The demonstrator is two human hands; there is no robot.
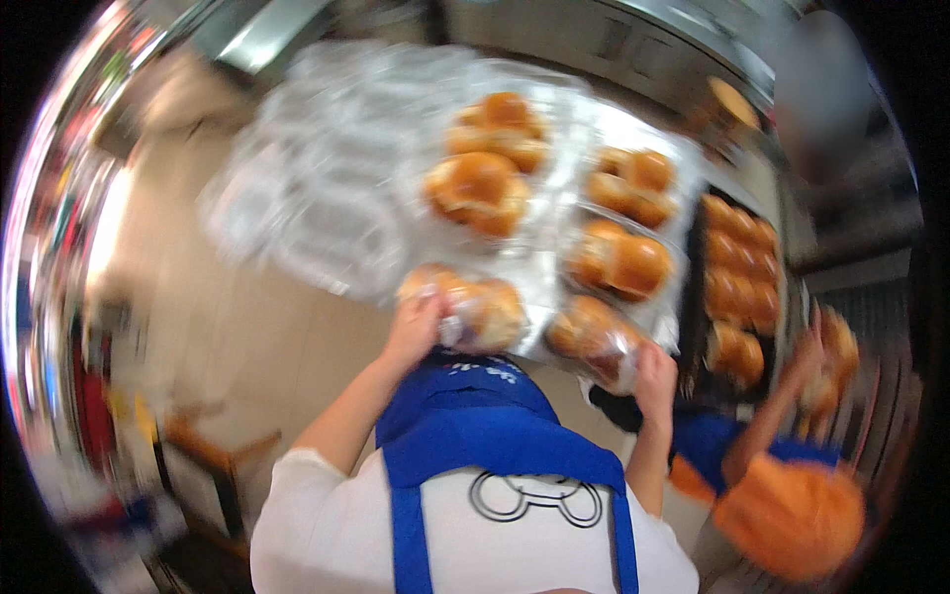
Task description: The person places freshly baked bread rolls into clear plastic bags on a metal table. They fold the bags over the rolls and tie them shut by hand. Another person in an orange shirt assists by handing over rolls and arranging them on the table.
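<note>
The left hand [421, 319] has its fingers closed on the left end of the left loaf [473, 309], at the near edge of the table [542, 277]. The right hand [655, 374] has its fingers closed on the right end of the right loaf [592, 335], just beside the first. Both appear wrapped in clear film.

Status, as judged: packing is partway along. Beyond the hands, four loaves [620, 259] lie in two columns; blur prevents confirming whether they are covered. Remaining work appears to include the buns [740, 262] in the black tray [699, 361] at right. Clear trays [336, 238] at left appear available. A co-worker's hand [809, 354] holds another loaf [839, 348].
</note>
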